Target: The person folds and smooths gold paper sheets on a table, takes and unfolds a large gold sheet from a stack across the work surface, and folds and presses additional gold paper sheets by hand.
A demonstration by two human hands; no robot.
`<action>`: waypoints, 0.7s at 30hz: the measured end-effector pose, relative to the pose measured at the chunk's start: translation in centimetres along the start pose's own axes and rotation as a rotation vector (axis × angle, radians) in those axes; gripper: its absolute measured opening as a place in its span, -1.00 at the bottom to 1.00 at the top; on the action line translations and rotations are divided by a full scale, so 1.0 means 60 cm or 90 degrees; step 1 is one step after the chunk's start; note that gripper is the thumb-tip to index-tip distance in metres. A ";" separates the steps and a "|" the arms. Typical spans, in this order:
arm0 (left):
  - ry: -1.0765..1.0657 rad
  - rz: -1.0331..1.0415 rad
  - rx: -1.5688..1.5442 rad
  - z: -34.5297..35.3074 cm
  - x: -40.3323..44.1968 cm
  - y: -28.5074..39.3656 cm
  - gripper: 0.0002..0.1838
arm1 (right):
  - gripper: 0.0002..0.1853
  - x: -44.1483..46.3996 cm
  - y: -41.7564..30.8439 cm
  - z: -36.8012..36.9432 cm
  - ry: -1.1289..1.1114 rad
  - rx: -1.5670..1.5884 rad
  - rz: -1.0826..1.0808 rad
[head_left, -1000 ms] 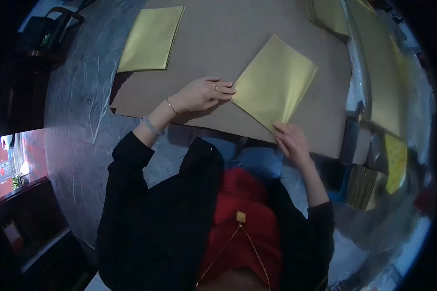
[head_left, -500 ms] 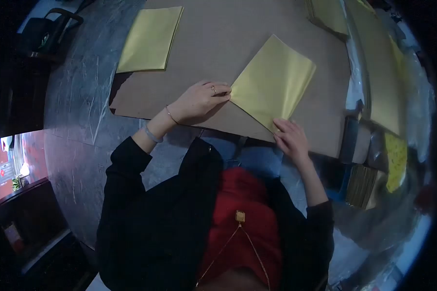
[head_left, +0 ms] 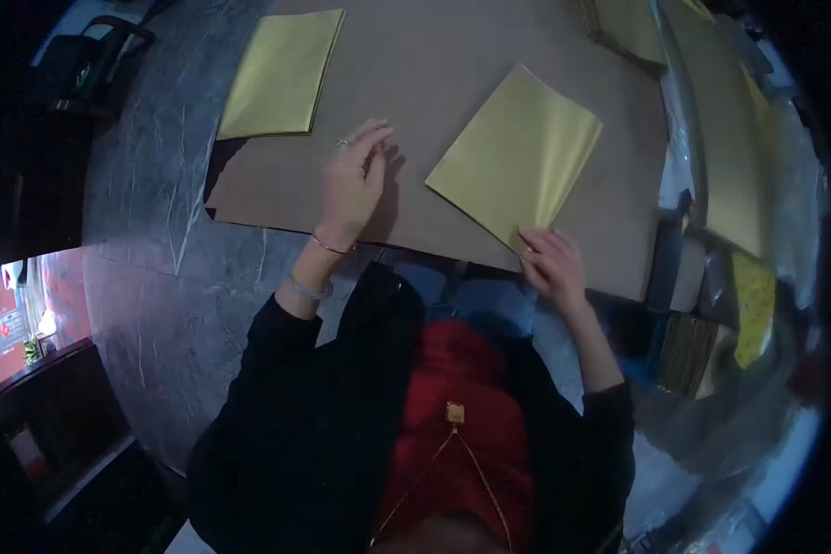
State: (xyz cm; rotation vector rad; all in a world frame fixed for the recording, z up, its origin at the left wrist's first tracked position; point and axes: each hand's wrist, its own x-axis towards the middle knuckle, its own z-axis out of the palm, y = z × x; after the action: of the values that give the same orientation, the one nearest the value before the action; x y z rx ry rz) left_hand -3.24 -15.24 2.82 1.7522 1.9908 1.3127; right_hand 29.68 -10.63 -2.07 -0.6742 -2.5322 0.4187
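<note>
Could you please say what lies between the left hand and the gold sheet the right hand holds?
In the head view, only bare brown board lies between left hand and gold sheet.

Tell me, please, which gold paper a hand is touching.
The cornerwise gold paper, between both hands: the right hand holds its near corner. The left hand touches neither it nor the upper-left gold paper.

The right hand (head_left: 554, 263) pinches the near corner of a gold sheet (head_left: 512, 152) on the brown board (head_left: 415, 55). The left hand (head_left: 353, 189), fingers loosely bent, is apart from it, near a gold pile (head_left: 282, 74) at the board's left edge.
</note>
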 end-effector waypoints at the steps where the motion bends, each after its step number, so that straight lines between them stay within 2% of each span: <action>1: 0.007 -0.018 0.008 0.007 -0.005 0.012 -0.76 | -0.85 0.000 -0.001 -0.001 -0.005 -0.004 0.006; 2: -0.052 0.048 0.030 0.023 -0.016 0.014 -0.75 | -0.85 0.000 -0.002 -0.001 -0.008 -0.009 0.012; 3: -0.051 0.047 0.031 0.039 -0.026 0.025 -0.75 | -0.85 0.002 -0.004 -0.002 -0.008 -0.009 0.010; 5: -0.129 0.171 0.090 0.070 -0.049 0.050 -0.71 | -0.86 0.004 -0.009 -0.008 -0.007 -0.014 0.016; 9: -0.168 0.146 0.158 0.109 -0.094 0.058 -0.60 | -0.83 0.000 -0.005 -0.002 -0.007 -0.013 0.013; 13: -0.153 0.170 0.197 0.119 -0.103 0.048 -0.59 | -0.80 -0.005 -0.001 0.003 -0.018 -0.005 0.015; 16: -0.129 0.199 0.240 0.123 -0.104 0.046 -0.60 | -0.70 0.000 -0.007 -0.004 -0.031 -0.006 0.016; 18: -0.119 0.210 0.244 0.123 -0.103 0.046 -0.62 | -0.56 0.008 -0.018 -0.015 -0.063 -0.125 -0.015; 19: -0.120 0.211 0.244 0.122 -0.103 0.046 -0.62 | -0.56 0.008 -0.019 -0.015 -0.063 -0.126 -0.014; 21: -0.118 0.216 0.219 0.120 -0.103 0.046 -0.63 | -0.49 0.007 -0.019 -0.015 -0.139 -0.137 -0.018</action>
State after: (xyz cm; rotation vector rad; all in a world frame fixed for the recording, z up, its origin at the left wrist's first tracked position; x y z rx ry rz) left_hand 5.13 -17.34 -2.01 2.3565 1.9660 0.8755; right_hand 29.41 -11.23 -0.68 -0.7041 -2.8178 0.2217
